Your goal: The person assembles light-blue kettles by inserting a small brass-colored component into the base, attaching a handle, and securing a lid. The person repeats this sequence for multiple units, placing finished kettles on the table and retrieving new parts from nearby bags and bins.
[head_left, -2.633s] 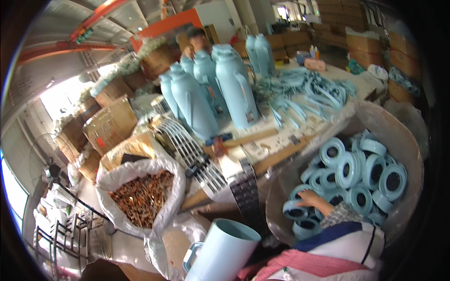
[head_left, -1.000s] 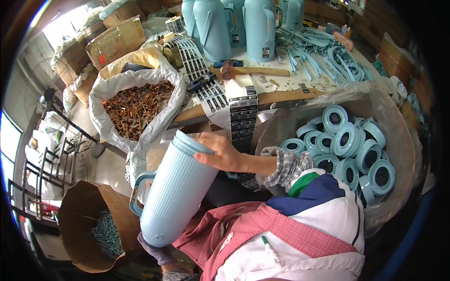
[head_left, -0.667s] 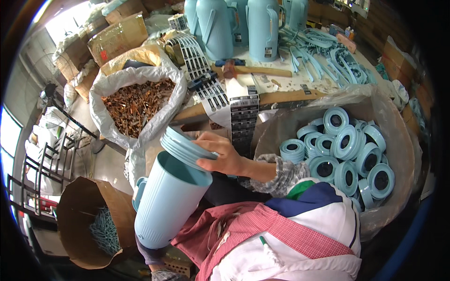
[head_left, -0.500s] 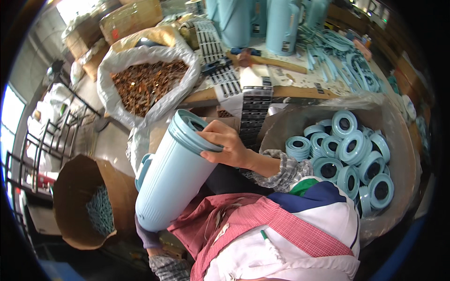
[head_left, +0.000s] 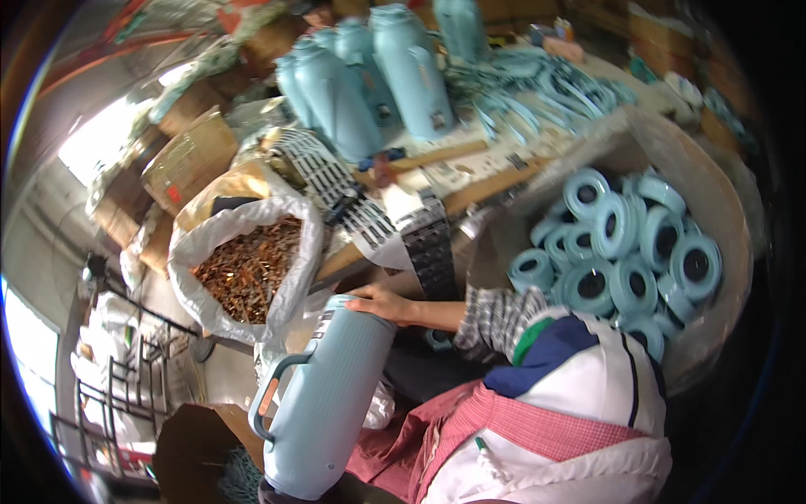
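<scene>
A light blue thermos jug (head_left: 336,403) leans at a slant in front of me. Its grey-blue handle (head_left: 281,395), with an orange patch, faces left, and a small label (head_left: 321,323) sits near the upper end. My right hand (head_left: 378,304) is closed on that upper end, fingers over its edge. At the jug's lower end a dark purple bit of my left hand (head_left: 267,489) shows at the picture's edge; its fingers are hidden behind the jug.
Several light blue jugs (head_left: 407,76) and loose blue handle strips (head_left: 537,84) cover the bench. A lined box of blue rings (head_left: 617,227) stands right. Left are a white sack of brown scraps (head_left: 252,269) and a cardboard drum (head_left: 180,458). A label strip (head_left: 428,248) hangs off the bench.
The jug has turned about its length, bringing its handle and label into sight. Its upper end has tipped, so the opening no longer shows. The whole view has swung and tilted.
</scene>
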